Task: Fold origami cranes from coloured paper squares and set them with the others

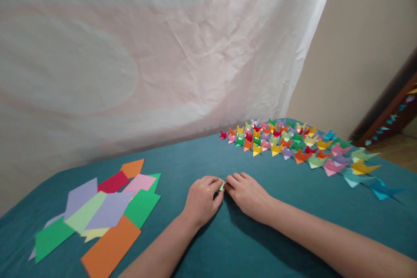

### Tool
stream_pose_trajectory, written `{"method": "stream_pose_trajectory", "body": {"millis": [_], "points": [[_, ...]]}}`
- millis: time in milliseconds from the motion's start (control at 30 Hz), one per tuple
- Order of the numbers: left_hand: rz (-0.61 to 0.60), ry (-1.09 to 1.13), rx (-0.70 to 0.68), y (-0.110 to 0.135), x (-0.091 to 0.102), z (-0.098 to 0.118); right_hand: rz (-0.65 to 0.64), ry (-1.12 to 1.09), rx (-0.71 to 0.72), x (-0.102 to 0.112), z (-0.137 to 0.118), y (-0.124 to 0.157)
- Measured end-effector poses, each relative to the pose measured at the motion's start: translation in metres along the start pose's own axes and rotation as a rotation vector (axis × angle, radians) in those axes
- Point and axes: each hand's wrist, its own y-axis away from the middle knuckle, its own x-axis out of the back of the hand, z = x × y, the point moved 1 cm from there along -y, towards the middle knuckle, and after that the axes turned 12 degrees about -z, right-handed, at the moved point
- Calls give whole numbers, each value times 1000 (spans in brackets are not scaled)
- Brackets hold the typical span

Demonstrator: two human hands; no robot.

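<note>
Small pale-green folded paper piece (221,186) sits pinched between the fingertips of both hands, low over the teal cloth-covered table (195,160). The left hand (202,200) is curled, knuckles up, with thumb and forefinger closed on the piece's left edge. The right hand (247,193) lies flat-knuckled just beside it, its fingertips closed on the other edge, so the two hands almost touch across the paper. Both forearms rest on the cloth.

Well out from the left hand, toward the near left edge of the table, lies a loose heap of flat coloured paper sheets (97,208) in orange, green, lilac, pink, red and pale yellow, overlapping one another. Beyond the right hand and off to its far side stand rows of small folded paper birds (293,143) in many colours, set close together and running in a band toward the table's right edge.

Behind the table, past both hands, hangs a wrinkled white sheet (146,52) with faint pinkish patches. To the right of it is a plain beige wall (368,43), then a dark wooden frame (399,95) strung with small paper shapes, and a strip of wood floor (391,152).
</note>
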Motion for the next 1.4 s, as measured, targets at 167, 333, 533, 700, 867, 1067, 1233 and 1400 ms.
{"method": "stream_pose_trajectory", "body": {"millis": [167,333,533,700,867,1067,1233,1400], "points": [[-4,-2,-7,1,-1,0,-8,17,-5,1,-3,0],[-14,-12,-20,2,1,1,6,28,-18,1,-8,3],[-21,-17,-17,3,3,3,7,23,-30,0,-10,3],[-4,-9,-13,2,2,2,-11,18,-22,3,-11,4],[-3,-1,-7,2,1,0,-21,-36,3,5,-3,6],[7,4,-4,1,-1,0,87,-264,-19,-5,19,0],[14,0,-8,2,-1,0,208,-303,-10,-12,25,-9],[24,-4,-18,1,-2,-1,243,-251,54,-10,23,-13]]}}
